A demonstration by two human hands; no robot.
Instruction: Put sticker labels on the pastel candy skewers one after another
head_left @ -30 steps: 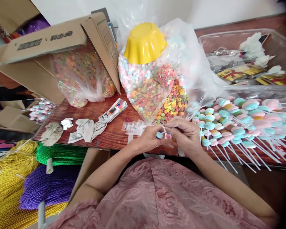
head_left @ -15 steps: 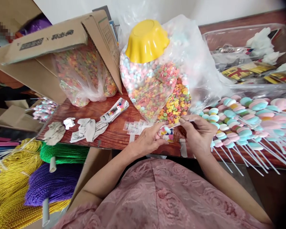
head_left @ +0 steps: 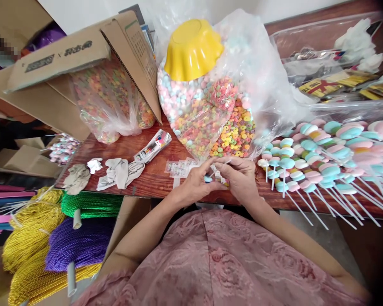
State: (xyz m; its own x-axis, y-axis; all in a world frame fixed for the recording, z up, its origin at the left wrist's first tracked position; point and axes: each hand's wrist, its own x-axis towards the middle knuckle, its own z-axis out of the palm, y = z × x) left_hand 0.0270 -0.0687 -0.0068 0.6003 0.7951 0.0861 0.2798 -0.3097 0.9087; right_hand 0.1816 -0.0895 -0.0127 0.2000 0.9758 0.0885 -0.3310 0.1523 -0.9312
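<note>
My left hand [head_left: 194,183] is closed around a small pale-blue and white marshmallow [head_left: 207,179], mostly hidden by the fingers. Close against it, my right hand [head_left: 241,180] pinches a thin white stick [head_left: 224,162] that slants between the two hands. Just beyond them lie loose ring-shaped gummies [head_left: 236,134] in yellow, orange, red and green, partly under clear plastic. Pink, blue and white marshmallows [head_left: 169,97] spread behind the rings. To the right of my right hand, several skewers of marshmallows [head_left: 309,161] on white sticks lie in a heap, sticks toward me.
A yellow scalloped bowl [head_left: 193,49] rests upside down on the marshmallows. An opened cardboard box [head_left: 143,63] holds bagged gummies at left. Printed packets [head_left: 153,146], gloves [head_left: 119,172] and labels [head_left: 180,168] lie nearer. A clear tray [head_left: 306,38] stands back right; cord bundles [head_left: 79,242] sit lower left.
My right hand has moved left from beside the skewers and now meets my left hand, the stick drawn in with it. Skewers it had covered now show. The view has shifted slightly.
</note>
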